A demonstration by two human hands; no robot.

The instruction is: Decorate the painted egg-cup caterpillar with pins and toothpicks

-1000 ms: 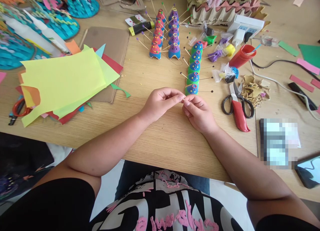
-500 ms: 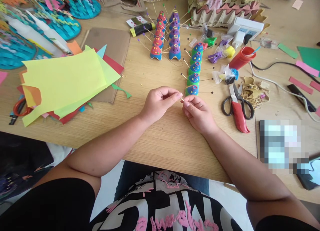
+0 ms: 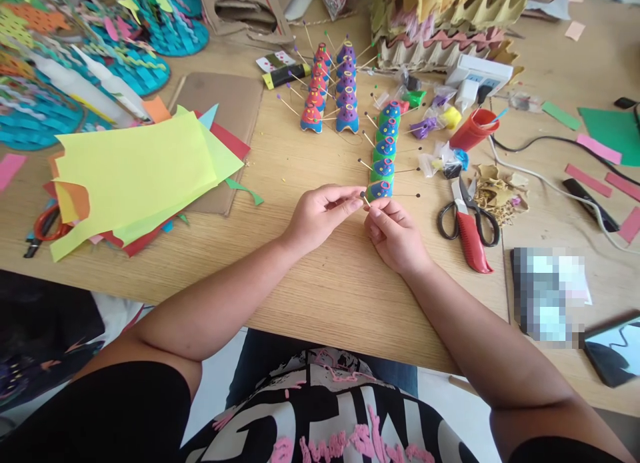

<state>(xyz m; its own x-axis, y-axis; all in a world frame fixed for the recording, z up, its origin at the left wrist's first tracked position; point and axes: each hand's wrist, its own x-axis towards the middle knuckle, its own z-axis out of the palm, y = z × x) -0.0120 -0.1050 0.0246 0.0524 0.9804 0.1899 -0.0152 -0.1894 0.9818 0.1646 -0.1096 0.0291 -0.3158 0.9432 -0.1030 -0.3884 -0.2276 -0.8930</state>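
Between my two hands is a thin pale toothpick [image 3: 367,201] with a small black ball on its end. The fingertips of my left hand [image 3: 323,216] are pinched together at the black ball. Thumb and finger of my right hand [image 3: 397,235] close on the lower part of the stick. Just beyond the hands lies a green and blue caterpillar [image 3: 386,146] made from egg-carton bumps, with black-tipped sticks poking out of both sides. Farther back stand a red caterpillar [image 3: 315,96] and a purple caterpillar [image 3: 347,89] with similar sticks.
Scissors [image 3: 467,216] with a red sheath lie right of my hands, near a red cup [image 3: 473,131] and bagged clay [image 3: 445,159]. Coloured paper [image 3: 135,169] is piled on the left over cardboard [image 3: 220,103]. Egg cartons [image 3: 440,43] are stacked at the back.
The black ball on the toothpick now shows beside my left fingertips, where they covered it before. Both hands stay close together, and the whole view has shifted slightly.
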